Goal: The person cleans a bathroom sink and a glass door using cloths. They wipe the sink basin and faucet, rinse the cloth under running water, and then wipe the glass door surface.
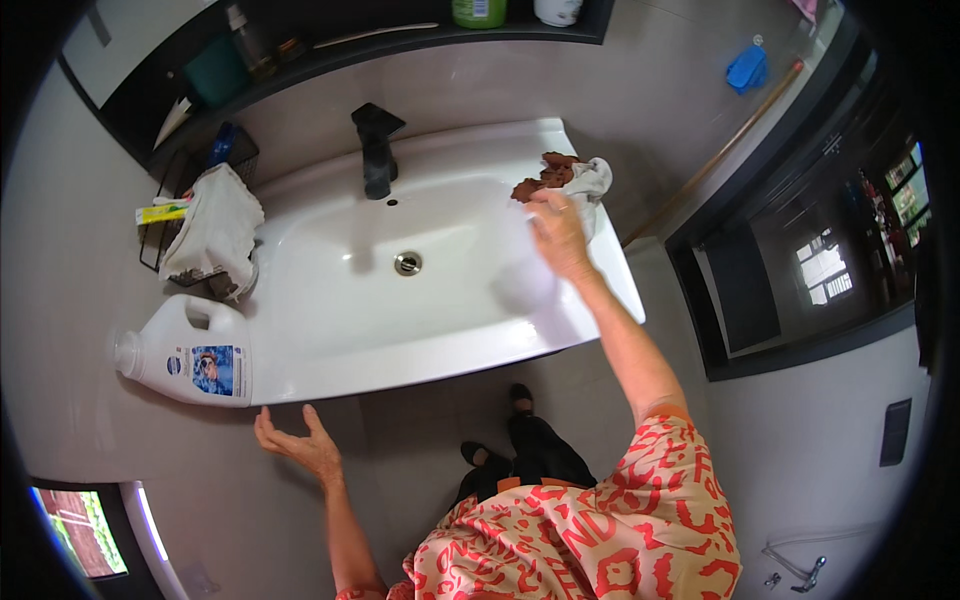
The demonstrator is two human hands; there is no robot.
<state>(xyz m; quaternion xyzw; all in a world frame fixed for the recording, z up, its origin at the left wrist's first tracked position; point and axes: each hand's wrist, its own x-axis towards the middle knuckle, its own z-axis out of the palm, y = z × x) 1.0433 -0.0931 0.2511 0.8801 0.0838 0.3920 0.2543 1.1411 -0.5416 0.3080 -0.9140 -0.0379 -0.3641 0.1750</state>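
Observation:
A white ceramic washbasin (442,300) with a round metal drain (408,263) and a black faucet (376,154) lies before me. My right hand (556,234) is at the basin's right side, its fingertips at a brown cloth (551,177) with a scalloped edge; whether they grip it is hard to tell. A crumpled whitish cloth (592,184) lies against the brown one, partly behind the hand. My left hand (300,444) hangs below the front left edge, fingers apart and holding nothing. Just above it stands a white plastic jug (214,367) with a handle and a picture label.
A wire basket (154,244) with a white towel (214,225) over it stands at the left. Above the basin runs a dark shelf (420,37) with bottles and a cup. A wooden stick (720,150) leans at the right, near a dark-framed glossy panel (817,247).

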